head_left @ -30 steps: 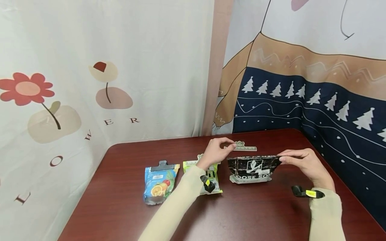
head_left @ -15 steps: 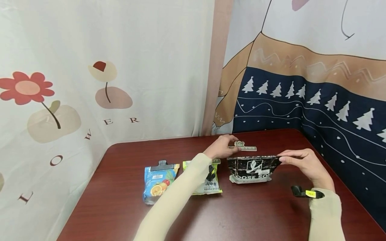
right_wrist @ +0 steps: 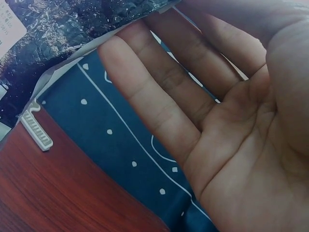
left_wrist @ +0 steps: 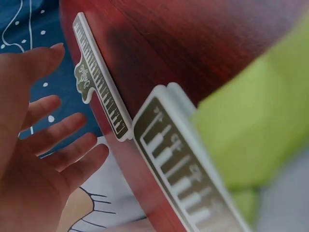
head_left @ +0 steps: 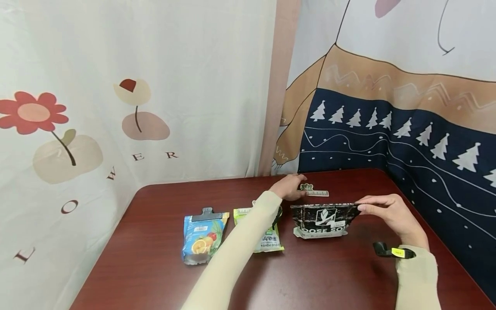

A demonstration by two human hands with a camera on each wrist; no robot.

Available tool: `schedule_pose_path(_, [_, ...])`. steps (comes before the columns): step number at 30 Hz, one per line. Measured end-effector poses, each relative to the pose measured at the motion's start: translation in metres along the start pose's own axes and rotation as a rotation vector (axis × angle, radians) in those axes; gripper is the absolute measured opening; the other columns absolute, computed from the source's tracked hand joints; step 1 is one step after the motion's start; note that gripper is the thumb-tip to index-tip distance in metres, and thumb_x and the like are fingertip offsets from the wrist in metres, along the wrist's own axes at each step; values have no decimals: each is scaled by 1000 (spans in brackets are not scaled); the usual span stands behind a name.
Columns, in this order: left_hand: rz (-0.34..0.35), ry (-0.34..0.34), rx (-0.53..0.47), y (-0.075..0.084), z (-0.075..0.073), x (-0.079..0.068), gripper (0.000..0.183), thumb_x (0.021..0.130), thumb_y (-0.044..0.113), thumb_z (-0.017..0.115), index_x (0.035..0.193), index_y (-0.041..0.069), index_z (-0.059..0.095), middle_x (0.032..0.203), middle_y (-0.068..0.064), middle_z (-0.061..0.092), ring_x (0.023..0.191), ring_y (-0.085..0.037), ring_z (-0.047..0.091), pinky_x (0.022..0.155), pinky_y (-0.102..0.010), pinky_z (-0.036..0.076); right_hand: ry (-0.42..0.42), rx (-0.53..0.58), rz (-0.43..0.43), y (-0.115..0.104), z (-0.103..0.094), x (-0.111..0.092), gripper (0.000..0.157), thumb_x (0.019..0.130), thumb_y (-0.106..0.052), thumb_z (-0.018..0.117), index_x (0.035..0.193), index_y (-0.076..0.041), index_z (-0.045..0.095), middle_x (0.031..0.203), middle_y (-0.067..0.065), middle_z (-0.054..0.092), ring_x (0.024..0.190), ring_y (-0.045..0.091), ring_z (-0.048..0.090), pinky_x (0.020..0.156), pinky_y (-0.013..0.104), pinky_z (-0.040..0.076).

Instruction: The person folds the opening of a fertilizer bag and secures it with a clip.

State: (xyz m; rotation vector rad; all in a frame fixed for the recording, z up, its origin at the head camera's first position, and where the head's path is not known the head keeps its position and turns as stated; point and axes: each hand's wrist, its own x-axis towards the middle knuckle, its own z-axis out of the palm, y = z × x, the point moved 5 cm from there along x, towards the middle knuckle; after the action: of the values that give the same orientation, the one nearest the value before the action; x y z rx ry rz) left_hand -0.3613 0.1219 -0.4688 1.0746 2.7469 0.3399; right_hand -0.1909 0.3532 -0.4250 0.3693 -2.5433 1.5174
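Note:
My left hand (head_left: 287, 187) reaches over the green bag to the back of the table. Its fingers are spread beside a loose clip (head_left: 318, 193) with a piano-key pattern and hold nothing. In the left wrist view that clip (left_wrist: 100, 77) lies just past the fingertips. My right hand (head_left: 395, 215) pinches the top right corner of a black bag (head_left: 323, 219) with white print, which stands upright. The left forearm partly hides the green bag (head_left: 273, 244), whose top carries a piano-key clip (left_wrist: 176, 169).
To the left lies a blue bag (head_left: 203, 239) with fruit pictures and a dark clip (head_left: 209, 215) across its top. The dark red table (head_left: 147, 258) meets a white curtain (head_left: 209, 107) and a navy patterned cloth (head_left: 348, 146) at the back and right.
My left hand has moved slightly back and right, from in front of the loose clip's left end to beside it. The right hand still pinches the black bag in the same place.

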Motion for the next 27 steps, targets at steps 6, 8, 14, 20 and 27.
schedule_pose_path(6, [5, -40, 130, 7, 9, 15, 59, 103, 36, 61, 155, 15, 45, 156, -5, 50, 144, -23, 48, 116, -32, 43, 8, -12, -4, 0, -2, -2, 16, 95, -1, 69, 108, 5, 76, 96, -11, 79, 95, 0, 66, 76, 21, 59])
schedule_pose_path(8, [-1, -70, 172, 10, 14, 19, 60, 103, 38, 61, 156, 17, 44, 158, -5, 48, 144, -26, 47, 115, -34, 44, 9, -13, -1, 1, -3, -3, 16, 95, -2, 70, 108, 5, 76, 97, -11, 79, 96, -1, 66, 76, 20, 59])
schedule_pose_path(14, [-14, -76, 245, 12, 17, 24, 51, 101, 35, 65, 149, 20, 54, 148, -4, 55, 132, -26, 53, 101, -33, 53, 15, 29, -63, 0, -1, 0, 13, 92, 3, 70, 104, 6, 76, 96, -11, 79, 94, 3, 68, 75, 19, 59])
schedule_pose_path(20, [15, -40, 229, 9, 14, 24, 42, 99, 25, 69, 139, 16, 61, 131, -3, 66, 118, -18, 63, 95, -29, 56, 9, 40, -119, -1, 1, 3, 12, 91, 5, 71, 102, 5, 77, 95, -11, 78, 93, 6, 68, 74, 19, 58])
schedule_pose_path(27, [5, -11, 106, 7, 12, 27, 31, 98, 7, 63, 127, 15, 61, 121, -6, 68, 93, -13, 65, 76, -24, 53, -3, 41, -87, 0, 1, 3, 14, 92, 5, 70, 104, 5, 76, 96, -11, 78, 92, 4, 67, 74, 22, 59])
